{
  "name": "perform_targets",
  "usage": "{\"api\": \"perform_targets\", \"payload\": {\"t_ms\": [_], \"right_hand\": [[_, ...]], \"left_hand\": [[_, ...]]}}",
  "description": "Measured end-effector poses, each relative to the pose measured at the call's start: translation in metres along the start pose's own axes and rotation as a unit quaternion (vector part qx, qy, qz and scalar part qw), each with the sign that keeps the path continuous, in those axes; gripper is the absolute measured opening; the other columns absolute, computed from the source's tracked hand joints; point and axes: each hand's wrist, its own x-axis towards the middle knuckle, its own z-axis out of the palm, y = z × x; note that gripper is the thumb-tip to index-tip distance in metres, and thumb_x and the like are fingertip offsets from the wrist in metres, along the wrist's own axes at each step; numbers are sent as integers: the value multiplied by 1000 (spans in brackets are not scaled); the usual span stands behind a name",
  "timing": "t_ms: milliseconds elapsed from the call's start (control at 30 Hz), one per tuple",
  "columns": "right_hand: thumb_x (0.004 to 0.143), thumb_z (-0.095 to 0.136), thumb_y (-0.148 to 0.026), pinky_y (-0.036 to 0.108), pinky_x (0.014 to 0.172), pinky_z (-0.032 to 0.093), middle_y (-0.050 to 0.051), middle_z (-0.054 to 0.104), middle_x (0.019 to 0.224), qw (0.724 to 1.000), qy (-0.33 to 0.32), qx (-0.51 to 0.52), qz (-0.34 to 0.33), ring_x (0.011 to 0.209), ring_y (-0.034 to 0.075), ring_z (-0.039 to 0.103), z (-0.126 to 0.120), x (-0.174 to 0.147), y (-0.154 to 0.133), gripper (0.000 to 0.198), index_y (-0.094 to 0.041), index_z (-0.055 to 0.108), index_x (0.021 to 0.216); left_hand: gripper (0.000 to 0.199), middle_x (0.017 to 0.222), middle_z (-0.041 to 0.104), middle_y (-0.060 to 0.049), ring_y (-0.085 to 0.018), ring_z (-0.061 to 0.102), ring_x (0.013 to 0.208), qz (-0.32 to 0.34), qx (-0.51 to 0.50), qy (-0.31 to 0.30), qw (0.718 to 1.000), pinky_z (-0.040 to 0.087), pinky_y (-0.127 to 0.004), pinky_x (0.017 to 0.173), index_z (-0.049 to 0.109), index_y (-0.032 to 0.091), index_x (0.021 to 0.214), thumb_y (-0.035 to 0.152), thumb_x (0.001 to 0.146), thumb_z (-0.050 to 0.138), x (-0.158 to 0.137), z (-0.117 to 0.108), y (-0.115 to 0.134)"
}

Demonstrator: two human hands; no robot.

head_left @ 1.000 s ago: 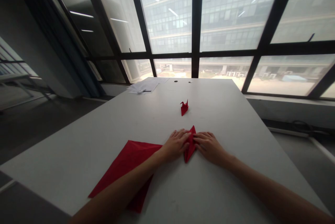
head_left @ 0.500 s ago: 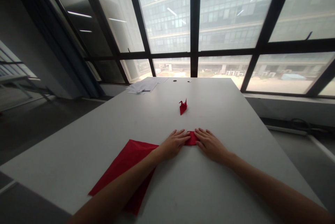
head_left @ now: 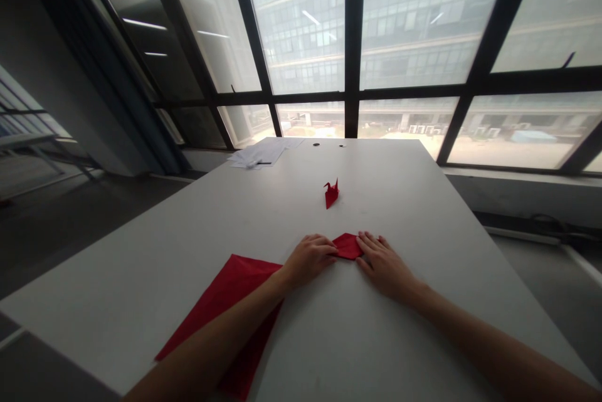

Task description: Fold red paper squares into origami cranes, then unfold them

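A small folded piece of red paper [head_left: 347,246] lies on the white table between my two hands. My left hand [head_left: 311,259] has its fingers curled and pinches the paper's left edge. On the other side, my right hand [head_left: 383,264] lies over the right end with its fingers stretched out, pressing down on it. Part of the paper is hidden beneath the fingers. Farther off, beyond my hands, stands a red origami crane [head_left: 332,194]. Red paper sheets [head_left: 221,295] lie flat at the left, partly covered by my left forearm.
The white table [head_left: 404,201] reaches to the tall windows. White papers [head_left: 263,152] with a dark, thin item on them rest at its far left corner. Near the far edge is a small dark round spot [head_left: 316,144].
My left fingers have drawn together at the folded paper's left edge. The paper now shows a pointed top rather than a straight one. My right hand has shifted slightly right.
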Motion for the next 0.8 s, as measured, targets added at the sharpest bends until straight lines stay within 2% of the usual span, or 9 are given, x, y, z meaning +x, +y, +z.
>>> {"api": "perform_targets", "payload": {"t_ms": [133,300,467,633,800], "right_hand": [[99,42,-40,46,121,18,14,35,156,1000,8,7,6,146,25,31,0,-1,0,57,-12,41,148],[97,47,-37,49,120,20,14,42,153,1000,25,6,-2,144,27,35,-1,-2,-1,52,-15,48,144],[96,50,-34,51,119,23,16,42,152,999,43,8,-10,143,28,36,0,-2,-2,51,-14,49,143],[94,51,-28,48,119,25,14,40,154,997,49,23,-55,145,26,33,-5,-2,-6,50,-15,49,143],[97,49,-29,47,117,32,12,48,149,996,37,41,-68,141,25,40,-9,-4,-9,43,-18,55,138]], "left_hand": [[19,103,73,-3,-19,63,97,-1,-12,16,1000,43,-33,92,72,25,109,28,91,67,2,3,-2],[14,97,75,-3,-20,63,94,-3,-4,24,1000,43,-33,90,75,26,102,28,91,67,2,2,-2],[15,98,76,-2,-20,62,92,-11,-15,31,999,44,-34,89,76,27,102,29,89,69,2,4,-4],[13,96,76,-3,-19,63,90,-11,-57,33,998,47,-32,88,77,24,98,28,89,68,2,5,-6],[10,96,75,-3,-19,64,91,-18,-67,33,997,48,-31,88,77,24,93,26,90,68,3,5,-5]]}}
